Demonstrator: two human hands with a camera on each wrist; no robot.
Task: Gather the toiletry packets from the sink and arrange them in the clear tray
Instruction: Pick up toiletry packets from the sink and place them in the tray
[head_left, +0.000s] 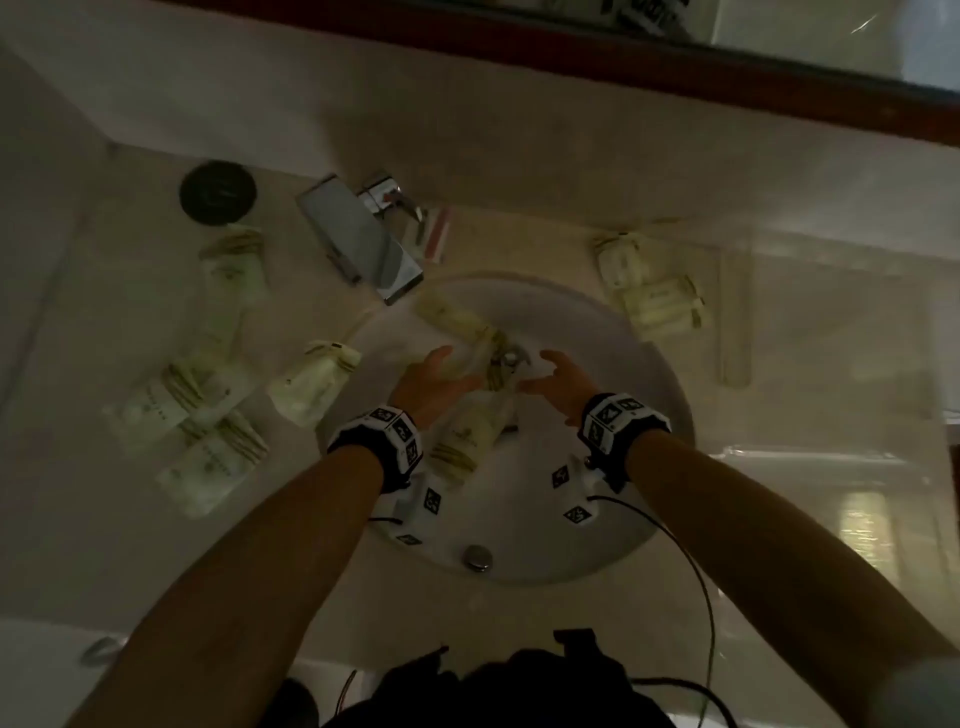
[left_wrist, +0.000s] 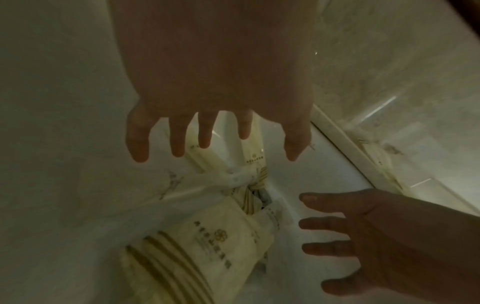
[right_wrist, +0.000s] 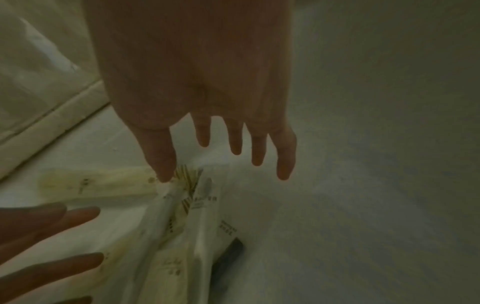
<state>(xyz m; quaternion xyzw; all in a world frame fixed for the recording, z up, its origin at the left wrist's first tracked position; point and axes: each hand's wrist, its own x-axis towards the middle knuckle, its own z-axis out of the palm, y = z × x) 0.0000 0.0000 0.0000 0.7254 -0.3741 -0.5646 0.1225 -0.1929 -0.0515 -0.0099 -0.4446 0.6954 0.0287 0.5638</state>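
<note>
Both my forearms reach down into the round white sink, a tracking band strapped on each wrist and a thin black cable trailing from the right one over the near rim. My left hand hangs above the bowl with its fingers spread and straight, holding nothing; my right hand faces it from the other side, fingers likewise splayed and empty. Between and beneath them lie the toiletry packets, pale cream sachets with gold stripes, heaped around the middle of the bowl; one long packet slants up toward the far rim, under the spout. From my left wrist the striped packet sits directly below my palm, with the right hand's fingers coming in from the side. The small metal overflow cap sits on the sink's near wall. On the counter to my left more packets are scattered loose, one just at the sink's edge. Past the bowl the chrome faucet juts over the far rim, with a round black disc beyond it to the left. On the far right stands the clear tray, a few packets already in it.
</note>
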